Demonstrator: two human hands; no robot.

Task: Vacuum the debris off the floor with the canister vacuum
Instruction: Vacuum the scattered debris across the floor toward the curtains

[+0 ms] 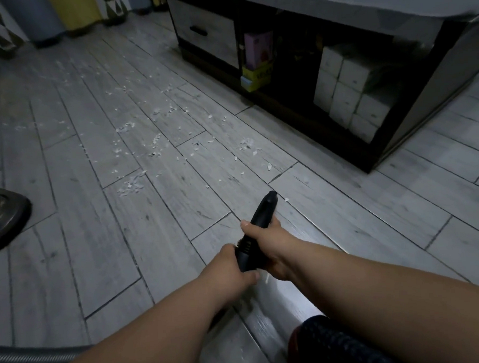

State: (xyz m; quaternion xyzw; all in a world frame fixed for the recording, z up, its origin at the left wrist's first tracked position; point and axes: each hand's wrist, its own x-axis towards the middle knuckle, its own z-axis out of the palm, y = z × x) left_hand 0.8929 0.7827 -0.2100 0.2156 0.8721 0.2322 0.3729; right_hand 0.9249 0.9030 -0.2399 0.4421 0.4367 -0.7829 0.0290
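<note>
I hold a black vacuum nozzle [263, 216] low over the grey plank floor [97, 244]. My right hand [266, 241] is wrapped around its middle and my left hand [231, 267] grips its rear end. The nozzle tip points away from me, with a single white scrap just to its right. White paper debris [136, 148] lies scattered over the floor beyond and to the left of the tip, stretching toward the far left. A grey ribbed vacuum hose [34, 358] runs in from the bottom left edge and passes under my left forearm.
A dark low cabinet [397, 150] stands at the right with a drawer, white boxes [350, 97] and a pink and yellow package [257, 61] on its shelf. A dark curved object [4, 216] sits at the left edge. Curtains [65, 12] hang at the far left.
</note>
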